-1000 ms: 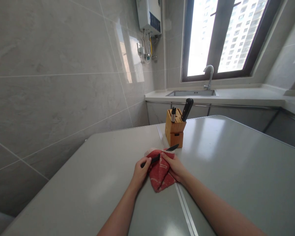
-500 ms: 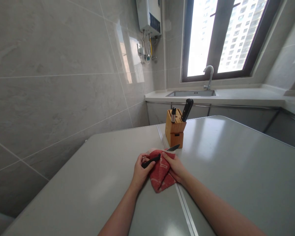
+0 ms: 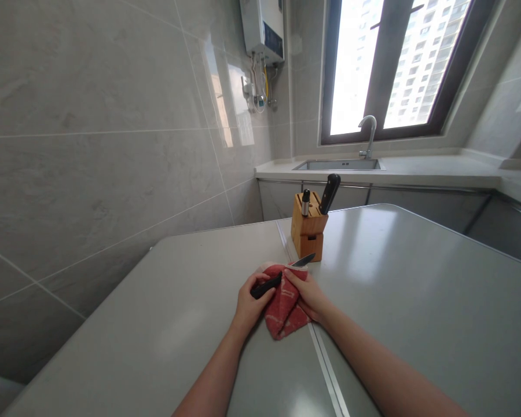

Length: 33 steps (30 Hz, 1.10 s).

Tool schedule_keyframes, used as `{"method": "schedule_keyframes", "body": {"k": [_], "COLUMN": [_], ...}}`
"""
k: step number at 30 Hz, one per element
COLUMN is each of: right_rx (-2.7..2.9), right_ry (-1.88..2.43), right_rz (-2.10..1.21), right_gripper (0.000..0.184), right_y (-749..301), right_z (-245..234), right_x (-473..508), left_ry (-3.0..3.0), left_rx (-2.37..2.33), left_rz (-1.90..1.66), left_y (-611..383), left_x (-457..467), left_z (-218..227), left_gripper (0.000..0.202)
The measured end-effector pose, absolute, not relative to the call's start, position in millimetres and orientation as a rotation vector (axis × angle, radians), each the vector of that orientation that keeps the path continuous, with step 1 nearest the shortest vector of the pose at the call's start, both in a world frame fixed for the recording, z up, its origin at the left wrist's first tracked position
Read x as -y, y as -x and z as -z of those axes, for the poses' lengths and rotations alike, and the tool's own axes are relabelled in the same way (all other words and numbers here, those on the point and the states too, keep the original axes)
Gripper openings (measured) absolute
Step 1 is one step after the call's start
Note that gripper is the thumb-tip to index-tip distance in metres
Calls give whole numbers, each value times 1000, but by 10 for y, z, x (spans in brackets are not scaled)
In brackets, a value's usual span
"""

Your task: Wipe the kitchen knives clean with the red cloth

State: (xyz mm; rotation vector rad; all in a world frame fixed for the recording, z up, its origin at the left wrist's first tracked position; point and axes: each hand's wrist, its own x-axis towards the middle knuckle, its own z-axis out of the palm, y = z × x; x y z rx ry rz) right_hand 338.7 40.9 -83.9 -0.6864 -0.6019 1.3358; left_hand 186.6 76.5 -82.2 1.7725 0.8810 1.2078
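My left hand (image 3: 250,300) is closed around the black handle of a knife (image 3: 267,286). The blade tip points away to the right and shows beyond a red cloth (image 3: 283,307) with pale markings. With thumb on top, my right hand (image 3: 307,294) grips the cloth folded over the middle of the blade, which is hidden there. Just behind the blade tip stands a wooden knife block (image 3: 307,231). In its slots sit a large black-handled knife (image 3: 329,194) and a smaller tool with a black and silver handle (image 3: 305,202).
The pale table (image 3: 191,301) has a metal seam strip (image 3: 327,370) running across it. Beyond lie a white counter (image 3: 443,165), a sink (image 3: 338,165) and a faucet (image 3: 370,136) below a window. A tiled wall (image 3: 104,174) rises on the left.
Both hands, the knife and the cloth are almost where they were. The left fingers have shifted slightly around the handle, and the blade tip has moved a touch up and left.
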Motion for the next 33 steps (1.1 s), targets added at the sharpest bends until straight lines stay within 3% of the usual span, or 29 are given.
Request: {"method": "schedule_keyframes", "body": {"k": [33], "right_rx": [561], "right_ry": [627], "right_rz": [-1384], "right_gripper": [21], "right_y": [-3396], "right_z": [858], "right_x": [-424], "left_ry": [-1680], "left_rx": [-963], "left_rz": [-1221], "left_y": [-1839], "left_x": [-828], "left_z": [930], "left_gripper": [21]}}
